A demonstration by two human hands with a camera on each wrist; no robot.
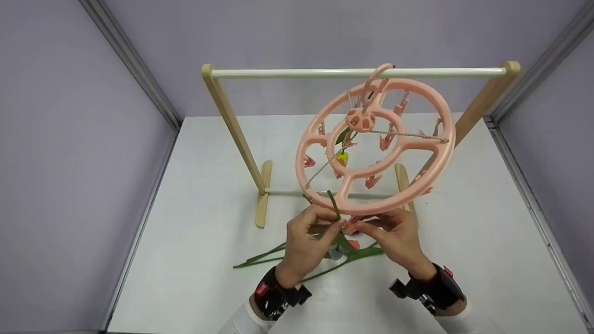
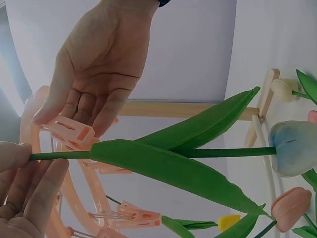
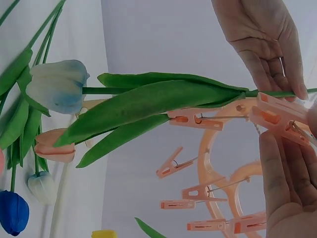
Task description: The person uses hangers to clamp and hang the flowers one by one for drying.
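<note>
Under the near rim of the pink peg hanger (image 1: 376,144), I log 2 hands at work. Left hand (image 1: 306,241) pinches the green stem of a pale blue tulip (image 3: 58,85), held level just below the rim. Right hand (image 1: 394,236) pinches a pink clip (image 3: 277,116) at the stem's end. Hanger hooks on a white rail (image 1: 357,73). More tulips (image 1: 264,257) lie on the counter (image 1: 199,278), near side.

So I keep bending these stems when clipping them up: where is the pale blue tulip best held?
On the bare stem end beyond the leaves, pinched from the side as the left hand does. It is thin and leafless there, next to the clip that the right hand holds.
</note>
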